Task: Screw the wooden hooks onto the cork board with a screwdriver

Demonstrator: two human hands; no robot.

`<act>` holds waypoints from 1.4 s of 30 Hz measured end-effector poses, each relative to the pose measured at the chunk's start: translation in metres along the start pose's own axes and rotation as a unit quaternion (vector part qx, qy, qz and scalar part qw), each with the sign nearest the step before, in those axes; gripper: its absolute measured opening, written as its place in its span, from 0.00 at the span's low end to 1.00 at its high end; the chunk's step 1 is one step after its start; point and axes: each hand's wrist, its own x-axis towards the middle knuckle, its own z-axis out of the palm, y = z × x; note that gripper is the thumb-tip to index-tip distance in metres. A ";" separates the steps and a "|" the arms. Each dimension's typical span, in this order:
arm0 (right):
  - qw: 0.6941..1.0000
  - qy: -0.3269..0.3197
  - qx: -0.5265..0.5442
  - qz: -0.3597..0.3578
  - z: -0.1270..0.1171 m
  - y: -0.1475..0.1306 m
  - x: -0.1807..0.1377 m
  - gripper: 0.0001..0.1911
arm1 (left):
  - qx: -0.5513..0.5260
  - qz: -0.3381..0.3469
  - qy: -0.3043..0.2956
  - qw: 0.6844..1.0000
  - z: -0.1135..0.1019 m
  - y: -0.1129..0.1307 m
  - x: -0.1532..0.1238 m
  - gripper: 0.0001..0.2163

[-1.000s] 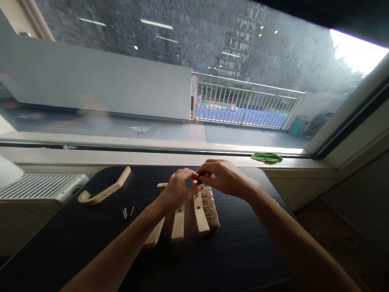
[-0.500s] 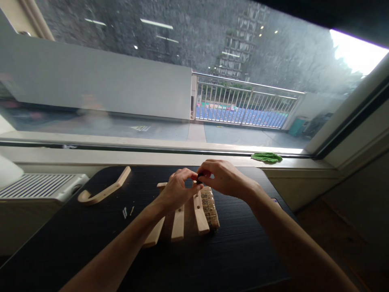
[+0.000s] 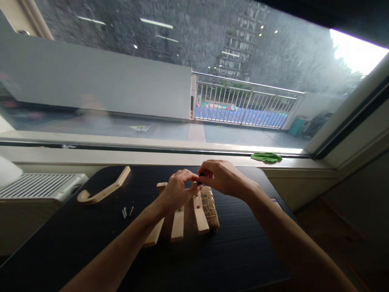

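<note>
My left hand (image 3: 178, 190) and my right hand (image 3: 223, 177) meet above a black table (image 3: 237, 251), fingertips pinched together on a small dark piece (image 3: 199, 177) that is too small to name. Right below them lie several pale wooden slats (image 3: 178, 222) side by side, one with holes showing along it (image 3: 199, 211). A brown printed block (image 3: 210, 208) rests against the rightmost slat. A curved wooden piece (image 3: 103, 190) lies apart at the table's far left.
A few small screws or pins (image 3: 127, 211) lie loose on the table left of the slats. A white radiator (image 3: 36, 186) stands at the left. A green cloth (image 3: 266, 157) sits on the window sill, with a large window behind.
</note>
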 end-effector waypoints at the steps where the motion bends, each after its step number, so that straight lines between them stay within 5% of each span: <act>1: 1.000 -0.002 -0.002 0.003 -0.001 -0.001 0.000 0.09 | 0.001 0.004 -0.003 1.000 -0.001 0.000 0.000 0.06; 42: 0.999 -0.019 0.025 -0.017 -0.004 -0.001 -0.001 0.09 | -0.020 -0.008 0.023 0.999 0.002 0.000 0.002 0.09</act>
